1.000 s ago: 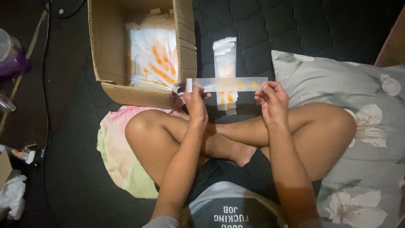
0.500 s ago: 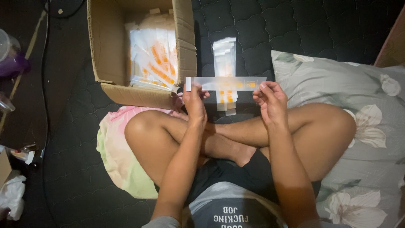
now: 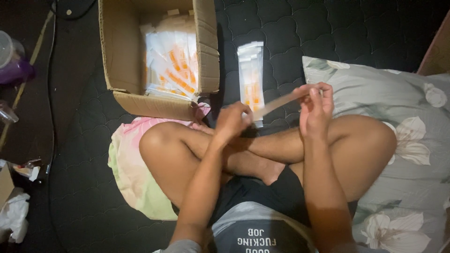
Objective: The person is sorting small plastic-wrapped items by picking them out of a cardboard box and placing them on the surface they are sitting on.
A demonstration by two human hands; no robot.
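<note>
Nearest the camera, crossed bare legs (image 3: pixel 262 150) are seen on a dark quilted mattress (image 3: pixel 328 33). Just above the knees, a long flat sachet strip (image 3: pixel 281 102) is pinched at its two ends: the near end by the left hand (image 3: pixel 230 122), closed around it, the far end between the fingertips of the right hand (image 3: pixel 315 108). The strip is judged light, thin and floppy, probably slick film, so it is best gripped at the ends or sealed edges. A second ago it was held level and face-up; now it is tilted edge-on and raised on the right. Beyond it, a small stack of like sachets (image 3: pixel 251 75) lies on the mattress, just beside an open cardboard box (image 3: pixel 206 56) holding more, towards the far left edge.
</note>
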